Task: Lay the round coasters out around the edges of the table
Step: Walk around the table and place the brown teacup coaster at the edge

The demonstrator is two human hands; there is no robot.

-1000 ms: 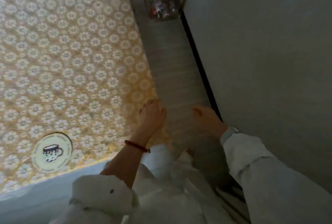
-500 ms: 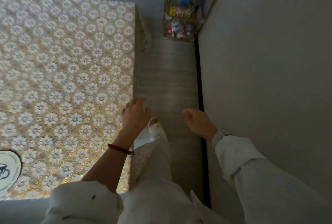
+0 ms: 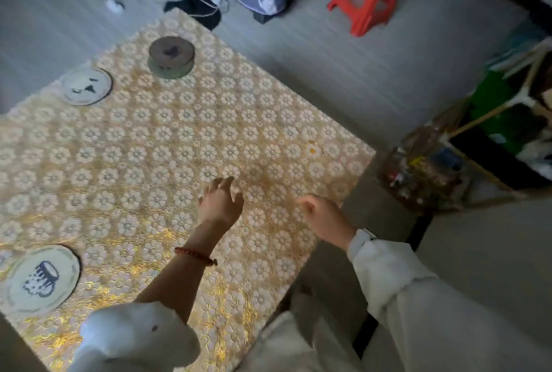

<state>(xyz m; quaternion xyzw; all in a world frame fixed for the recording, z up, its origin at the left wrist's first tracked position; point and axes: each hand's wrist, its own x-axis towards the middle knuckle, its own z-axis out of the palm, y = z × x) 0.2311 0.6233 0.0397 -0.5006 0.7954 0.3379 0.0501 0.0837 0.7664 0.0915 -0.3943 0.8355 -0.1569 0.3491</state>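
Both hands are empty: the left hand (image 3: 220,202) has its fingers spread over the table (image 3: 268,138), and the right hand (image 3: 324,216) is loosely curled. One coaster (image 3: 40,277) lies near the front edge. Another coaster (image 3: 86,86) and a stack of coasters (image 3: 171,56) sit by the far edge.

Table (image 3: 185,144) centre and right side: bare floral cloth, open for a hand. Blockers sit at the edges only: coaster stack (image 3: 171,56) at far corner, single coaster (image 3: 87,86) beside it, cup-print coaster (image 3: 41,277) at near-left edge. Cluttered rack (image 3: 466,150) just off the right corner.
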